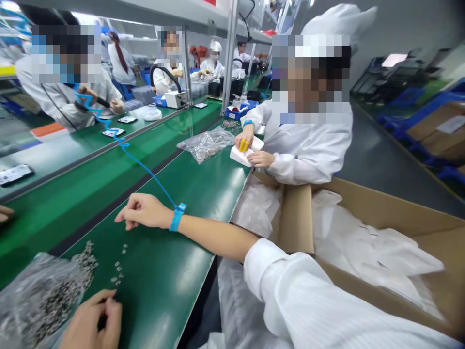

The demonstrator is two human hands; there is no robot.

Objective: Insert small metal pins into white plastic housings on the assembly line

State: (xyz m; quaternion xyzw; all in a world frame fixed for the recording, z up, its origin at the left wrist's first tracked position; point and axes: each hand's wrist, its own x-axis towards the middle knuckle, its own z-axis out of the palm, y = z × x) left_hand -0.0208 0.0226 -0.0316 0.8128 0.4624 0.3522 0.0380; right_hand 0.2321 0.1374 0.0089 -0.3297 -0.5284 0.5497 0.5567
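My right hand point(143, 212), with a blue wrist strap point(177, 217), is over the green work surface point(170, 266); its fingers are bent together, and anything between them is too small to make out. My left hand point(95, 322) is at the bottom left, thumb and index finger close together beside several small metal parts point(117, 274). Whether it pinches one of them cannot be seen. A clear plastic bag point(47, 300) of small metal parts lies left of my left hand, with a loose pile point(87, 264) at its opening.
A co-worker in white point(312, 140) handles a white piece point(241, 155) at the right. Another bag of parts point(209, 143) lies further up. Open cardboard boxes point(298, 218) with plastic bags stand at the right. Phones point(16, 174) lie across the green belt.
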